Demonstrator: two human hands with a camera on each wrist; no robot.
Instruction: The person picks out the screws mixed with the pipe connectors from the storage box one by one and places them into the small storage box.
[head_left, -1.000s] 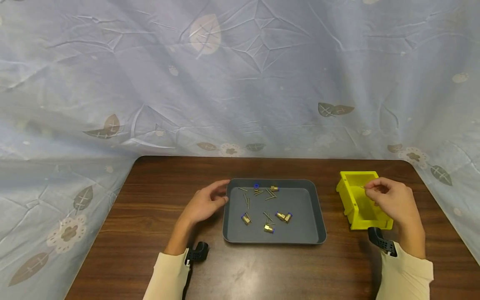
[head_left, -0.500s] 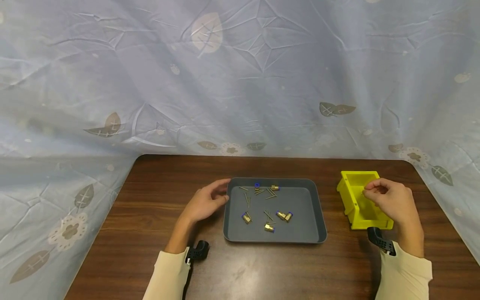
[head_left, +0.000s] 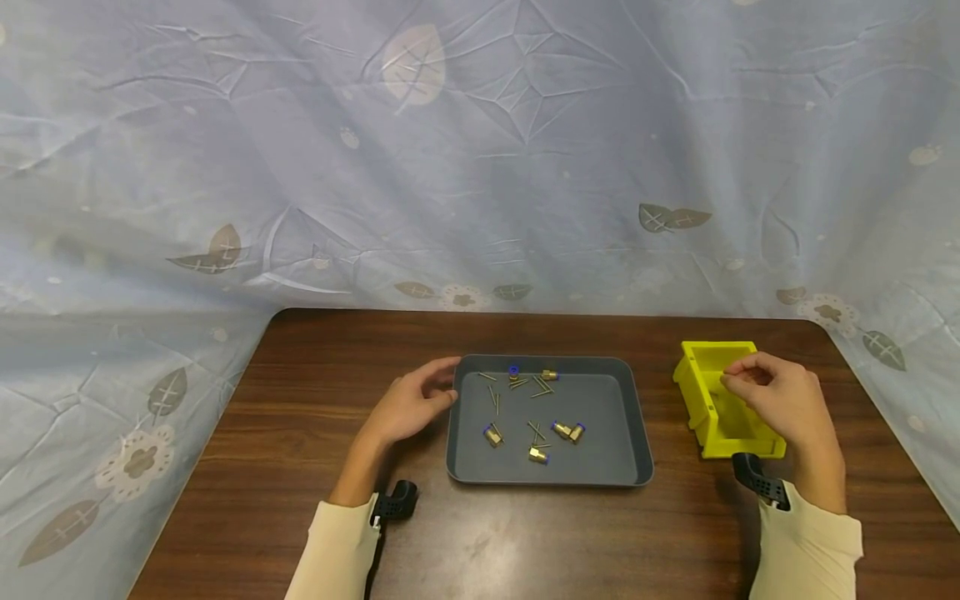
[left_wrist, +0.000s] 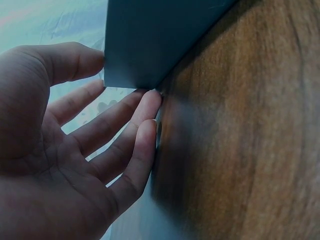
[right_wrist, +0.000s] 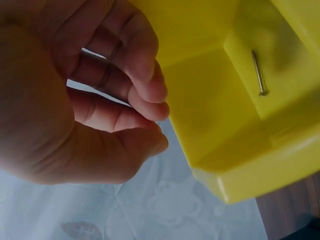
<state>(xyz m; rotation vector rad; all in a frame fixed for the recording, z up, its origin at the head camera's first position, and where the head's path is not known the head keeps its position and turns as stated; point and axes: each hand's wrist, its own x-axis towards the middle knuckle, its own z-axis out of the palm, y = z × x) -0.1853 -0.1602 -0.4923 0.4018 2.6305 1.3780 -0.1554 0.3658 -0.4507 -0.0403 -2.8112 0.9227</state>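
My left hand [head_left: 408,404] rests against the left side of a grey tray [head_left: 607,425], thumb and fingertips right at its edge. In the left wrist view, those fingers [left_wrist: 115,120] are loosely extended beside the tray's wall [left_wrist: 145,40]. On the tray lie several thin nails [head_left: 541,386] and several brass fittings with blue collars [head_left: 538,455]. Above a yellow bin [head_left: 705,400] on the right, my right hand [head_left: 783,400] has curled fingers, thumb against the index fingertip, with nothing visible between them. One nail [right_wrist: 258,75] shows inside the bin in the right wrist view.
The brown wooden table [head_left: 480,542] has its far edge against a pale patterned cloth [head_left: 480,167]. Black wrist mounts [head_left: 397,502] sit on both wrists. A strip of bare table separates tray and bin.
A thin nail showed at the right fingertips a second ago and no longer shows there. The right hand has shifted slightly left over the bin. The left hand stays at the tray.
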